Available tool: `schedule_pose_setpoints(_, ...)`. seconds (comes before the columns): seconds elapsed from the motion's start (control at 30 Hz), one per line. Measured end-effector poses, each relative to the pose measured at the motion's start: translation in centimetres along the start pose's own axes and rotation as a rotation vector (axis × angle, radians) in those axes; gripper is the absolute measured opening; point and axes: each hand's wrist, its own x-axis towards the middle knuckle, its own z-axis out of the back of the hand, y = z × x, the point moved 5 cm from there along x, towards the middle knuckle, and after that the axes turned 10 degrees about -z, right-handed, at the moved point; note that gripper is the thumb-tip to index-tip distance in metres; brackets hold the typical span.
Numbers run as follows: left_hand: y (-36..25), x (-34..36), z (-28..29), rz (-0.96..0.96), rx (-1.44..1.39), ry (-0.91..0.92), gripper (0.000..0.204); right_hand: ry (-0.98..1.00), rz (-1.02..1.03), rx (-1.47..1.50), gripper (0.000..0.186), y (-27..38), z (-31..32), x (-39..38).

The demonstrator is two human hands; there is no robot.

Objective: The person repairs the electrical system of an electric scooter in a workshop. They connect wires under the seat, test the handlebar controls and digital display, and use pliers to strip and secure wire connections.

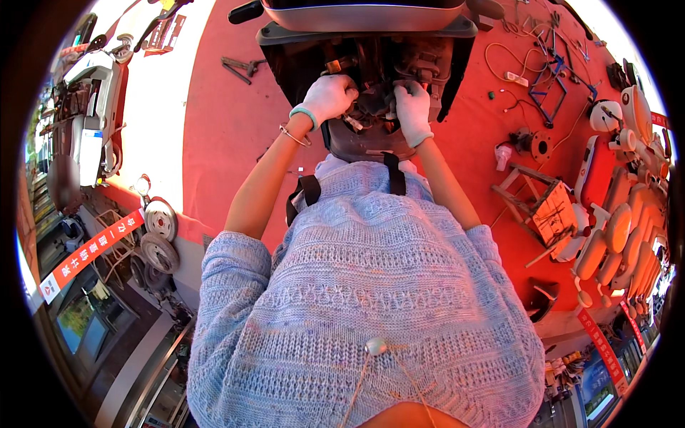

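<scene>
In front of me stands a dark scooter-like vehicle body (pixel 277 58) with its inside exposed, showing black wiring (pixel 372 96) and small parts. Both of my hands wear white gloves and reach into this opening. My left hand (pixel 325 100) is closed at the left of the wiring, its fingertips pinched on something too small to name. A small pale connector-like piece (pixel 352 123) hangs just below those fingers. At the right side, my right hand (pixel 412 114) bends its fingers down among the dark parts; what they hold is hidden.
A wooden stool (pixel 546 214) lies on the red floor (pixel 221 128) to the right, near stacked seats (pixel 628 235). Farther right are a blue metal frame (pixel 553 93), cables and a white power strip (pixel 516 79). Wheels (pixel 159 220) lean at the left behind a red banner (pixel 93 250).
</scene>
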Motion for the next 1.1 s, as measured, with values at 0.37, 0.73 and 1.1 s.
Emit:
schedule_pose_setpoints(0.37, 3.1, -0.3, -4.6, 0.293, -1.706, -0.122, 0.021, 0.622, -0.582, 0.793, 0.023, -0.6, -1.3, -0.7)
schedule_pose_setpoints(0.73, 2.8, -0.5, -6.1, 0.255, -1.896, -0.220, 0.020, 0.685, -0.507, 0.675, 0.021, -0.5, -0.5, -0.5)
schedule_pose_setpoints(1.1, 2.8, -1.4, -5.1, 0.268, -1.268, -0.181, 0.024, 0.611, -0.501, 0.459, 0.015, -2.0, 0.2, 0.9)
